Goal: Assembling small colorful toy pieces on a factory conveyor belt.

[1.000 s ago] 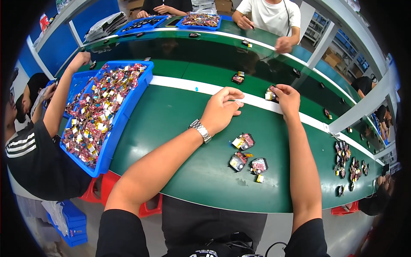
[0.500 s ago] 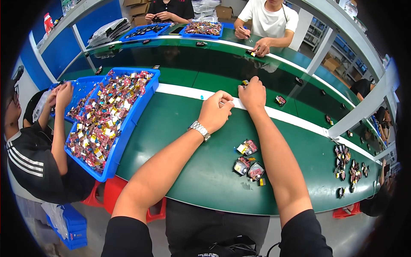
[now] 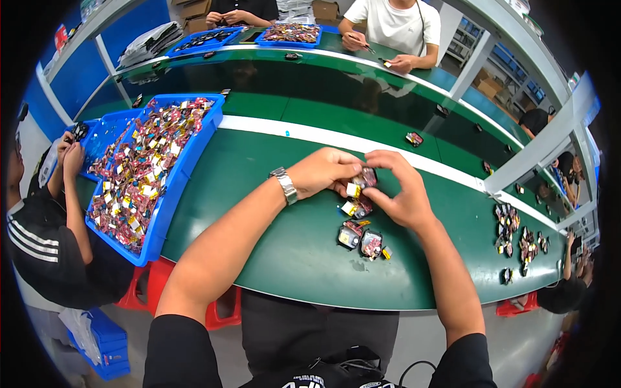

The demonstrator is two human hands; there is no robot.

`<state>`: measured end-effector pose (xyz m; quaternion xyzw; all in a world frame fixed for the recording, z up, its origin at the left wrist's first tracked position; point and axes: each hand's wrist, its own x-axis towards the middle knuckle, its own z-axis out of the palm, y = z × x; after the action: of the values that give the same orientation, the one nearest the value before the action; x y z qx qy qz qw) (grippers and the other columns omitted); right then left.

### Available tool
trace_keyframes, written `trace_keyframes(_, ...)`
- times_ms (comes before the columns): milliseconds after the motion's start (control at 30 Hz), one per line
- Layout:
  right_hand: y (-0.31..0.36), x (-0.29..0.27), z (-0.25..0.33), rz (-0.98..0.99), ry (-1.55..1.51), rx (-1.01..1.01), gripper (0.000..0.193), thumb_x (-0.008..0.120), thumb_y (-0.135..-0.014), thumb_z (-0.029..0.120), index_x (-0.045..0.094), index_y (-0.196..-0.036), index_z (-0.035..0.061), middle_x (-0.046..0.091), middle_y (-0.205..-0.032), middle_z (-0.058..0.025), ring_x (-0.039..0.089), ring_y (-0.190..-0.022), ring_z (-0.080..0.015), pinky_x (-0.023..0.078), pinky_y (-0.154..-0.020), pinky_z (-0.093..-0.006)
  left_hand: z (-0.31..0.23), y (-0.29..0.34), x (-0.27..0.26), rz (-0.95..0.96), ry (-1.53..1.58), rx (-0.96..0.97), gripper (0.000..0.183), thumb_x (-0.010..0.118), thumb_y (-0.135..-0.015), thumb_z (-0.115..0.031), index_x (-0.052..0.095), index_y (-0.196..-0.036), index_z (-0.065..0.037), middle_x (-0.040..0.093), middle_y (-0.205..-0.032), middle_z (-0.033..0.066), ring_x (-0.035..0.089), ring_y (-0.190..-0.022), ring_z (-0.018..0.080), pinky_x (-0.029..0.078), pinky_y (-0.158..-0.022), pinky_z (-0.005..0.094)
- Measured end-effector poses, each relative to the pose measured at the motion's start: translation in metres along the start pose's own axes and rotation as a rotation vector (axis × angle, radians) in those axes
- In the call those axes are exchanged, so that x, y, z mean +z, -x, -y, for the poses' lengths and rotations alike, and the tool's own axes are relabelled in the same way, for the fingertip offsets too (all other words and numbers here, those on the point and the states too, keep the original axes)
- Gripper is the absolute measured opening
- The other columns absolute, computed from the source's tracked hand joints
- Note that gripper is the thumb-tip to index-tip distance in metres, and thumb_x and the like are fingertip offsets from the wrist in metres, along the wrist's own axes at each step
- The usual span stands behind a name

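Under grey metal framing, a green bench [image 3: 291, 258] with a white edging strip [image 3: 336, 138] filled the room's middle, and a person in a white shirt [image 3: 404, 29] worked across from it. A blue tray [image 3: 184, 173], heaped with reddish boards and white and yellow tabs, stood on the left, beside a co-worker in a striped black sleeve [image 3: 39, 239]. Near the middle, above the bench, a small electronic module [image 3: 367, 176] with a white tab was between the two hands. The left grip [image 3: 321, 173] was pinched on its left side; the right grip [image 3: 409, 194] curved around its other side, thumb at the lower edge, though whether it pressed could not be told. Three similar modules [image 3: 371, 244] lay just below, nearer the wearer, and more modules [image 3: 507, 227] lay clustered farther right.
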<state>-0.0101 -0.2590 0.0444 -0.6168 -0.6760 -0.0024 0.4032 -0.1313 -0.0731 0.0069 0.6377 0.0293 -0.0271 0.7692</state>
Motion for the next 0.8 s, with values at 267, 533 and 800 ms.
trace_keyframes(267, 0.011, 0.01, -0.009, -0.166, 0.21, 0.069, 0.027, 0.076, -0.077, 0.008, 0.071, -0.103, 0.0083, 0.063, -0.111, -0.0051, 0.062, -0.1, -0.0239, 0.052, -0.084, -0.036, -0.003, 0.002, 0.016, -0.133, 0.194, 0.049, 0.033, 0.051, -0.101, -0.016, 0.052, -0.132, -0.004, 0.061, -0.122, 0.0091, 0.065, -0.103, 0.0162, 0.054, -0.092, 0.0344)
trace_keyframes(533, 0.006, 0.016, -0.009, -0.203, 0.334, 0.018, 0.019, 0.073, -0.079, 0.006, 0.071, -0.097, 0.0087, 0.063, -0.108, -0.0027, 0.063, -0.091, -0.0218, 0.055, -0.071, -0.0348, -0.007, 0.004, 0.017, -0.184, -0.042, 0.05, 0.034, 0.058, -0.098, -0.015, 0.053, -0.131, -0.007, 0.066, -0.113, 0.0067, 0.064, -0.103, 0.0128, 0.054, -0.09, 0.0314)
trace_keyframes(800, 0.006, 0.016, -0.014, -0.191, 0.348, -0.002, 0.016, 0.069, -0.078, 0.0, 0.068, -0.093, 0.006, 0.061, -0.112, -0.0062, 0.062, -0.099, -0.0259, 0.056, -0.074, -0.0357, -0.007, 0.002, 0.027, -0.207, 0.02, 0.083, 0.037, 0.054, -0.095, 0.003, 0.05, -0.131, -0.002, 0.065, -0.118, 0.0125, 0.065, -0.107, 0.0172, 0.058, -0.091, 0.0311)
